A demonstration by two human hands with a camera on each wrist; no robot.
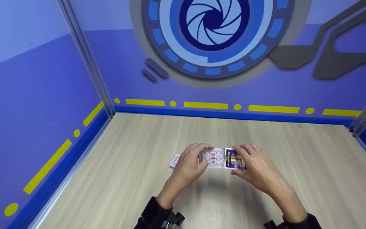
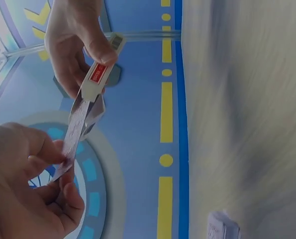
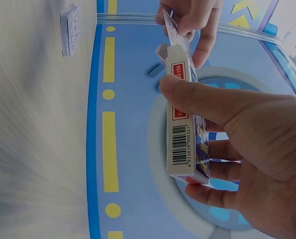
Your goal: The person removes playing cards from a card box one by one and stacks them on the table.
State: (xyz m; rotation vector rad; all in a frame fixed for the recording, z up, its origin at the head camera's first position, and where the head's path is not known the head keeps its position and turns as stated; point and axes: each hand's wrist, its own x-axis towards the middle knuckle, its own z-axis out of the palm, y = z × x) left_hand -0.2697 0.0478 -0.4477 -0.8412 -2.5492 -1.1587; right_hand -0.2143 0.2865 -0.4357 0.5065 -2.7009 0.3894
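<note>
My right hand (image 1: 260, 165) grips a playing card box (image 3: 180, 144) between thumb and fingers, a barcode and a red label on its narrow side. The box's flap stands open at the end facing my left hand (image 1: 189, 163). That hand pinches playing cards (image 1: 214, 158) with a patterned purplish back. In the left wrist view, the cards' other end (image 2: 78, 122) is at the box mouth, partly inside it. Box and cards are held above the table. How many cards are pinched cannot be told.
On the wood-grain table (image 1: 122, 178), a separate stack of cards (image 3: 70, 31) lies to the left, partly behind my left hand in the head view. Blue printed panels (image 1: 183, 92) with metal corner posts (image 1: 87, 57) enclose the back and sides.
</note>
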